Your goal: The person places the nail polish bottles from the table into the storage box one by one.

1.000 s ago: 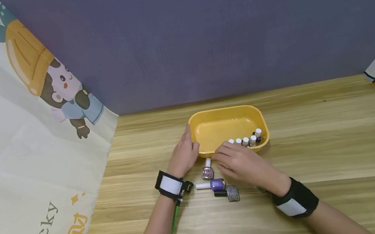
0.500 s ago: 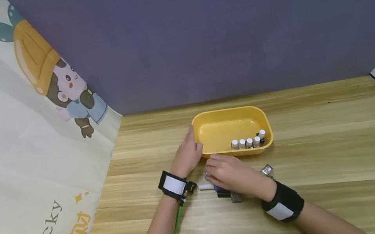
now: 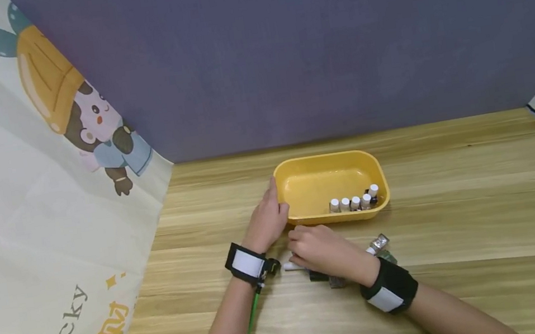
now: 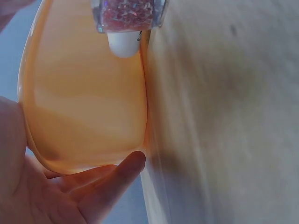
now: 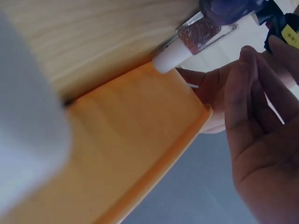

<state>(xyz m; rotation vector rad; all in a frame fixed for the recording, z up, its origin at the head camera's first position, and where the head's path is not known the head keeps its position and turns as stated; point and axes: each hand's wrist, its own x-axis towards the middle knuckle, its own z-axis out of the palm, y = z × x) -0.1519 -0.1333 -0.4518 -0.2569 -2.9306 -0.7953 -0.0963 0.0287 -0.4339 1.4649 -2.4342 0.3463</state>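
My left hand (image 3: 265, 221) grips the left end of the yellow plastic basket (image 3: 325, 219), thumb at the rim and fingers along the end wall (image 4: 107, 186). My right hand (image 3: 326, 249) is just in front of the basket, its fingers (image 5: 240, 88) bent with nothing between them. Close to the fingertips lies a pink glitter nail polish bottle (image 5: 201, 35), its white cap toward the basket; the hand hides it in the head view. A purple nail polish bottle (image 5: 229, 9) lies beside it, only its white cap (image 3: 292, 266) showing past the right hand in the head view.
Several white-capped nail polish bottles (image 3: 351, 204) stand along the basket's near right side. A black-capped glitter bottle (image 3: 337, 282) lies partly under the right hand. By the right wrist are a silvery bottle (image 3: 380, 242) and a greenish one (image 3: 388, 256). A dark panel (image 3: 333, 51) borders the table's back.
My right hand has come away from the basket's near rim, moving left and toward me, over the loose bottles. It now covers the pink bottle, and bottles by its wrist show. The left hand stays.
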